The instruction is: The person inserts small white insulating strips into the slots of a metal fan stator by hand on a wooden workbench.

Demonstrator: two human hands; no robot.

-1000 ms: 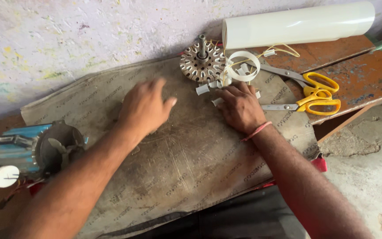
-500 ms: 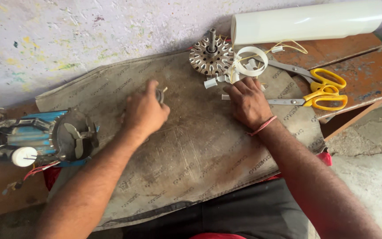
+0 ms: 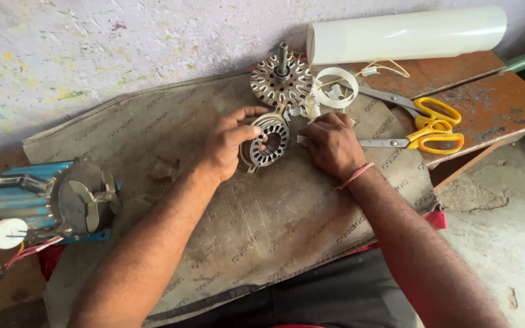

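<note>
The left hand (image 3: 229, 146) clamps a ring-shaped metal stator core (image 3: 267, 142), thumb and fingers curled round its left rim and tilting it up off the mat. The core is a dull grey laminated ring with evenly cut slots round its inner edge and a bare round hole at its centre. The right hand (image 3: 333, 144) lies just right of the core, knuckles up and fingers curled down against the mat; whether it pinches anything beneath is hidden. A pink thread band (image 3: 353, 177) circles its wrist.

Both hands work over a worn brown sacking mat (image 3: 262, 231), coarse-woven, creased and faintly printed, spread across a rusty, orange-painted bench (image 3: 487, 103). Just behind the core stands a toothed metal disc with an upright shaft (image 3: 281, 79), shiny and slotted round its edge. To the right of that disc lies a loop of white tape (image 3: 334, 90), and further right two pairs of scissors with yellow handles (image 3: 435, 124). Behind them, against the paint-flecked wall (image 3: 123, 42), lies a smooth, pale translucent roll of sheet (image 3: 405, 33). Far left of the core sits a blue-bodied motor unit with a grey metal faceplate (image 3: 56, 197), a white cylinder at its end.
</note>
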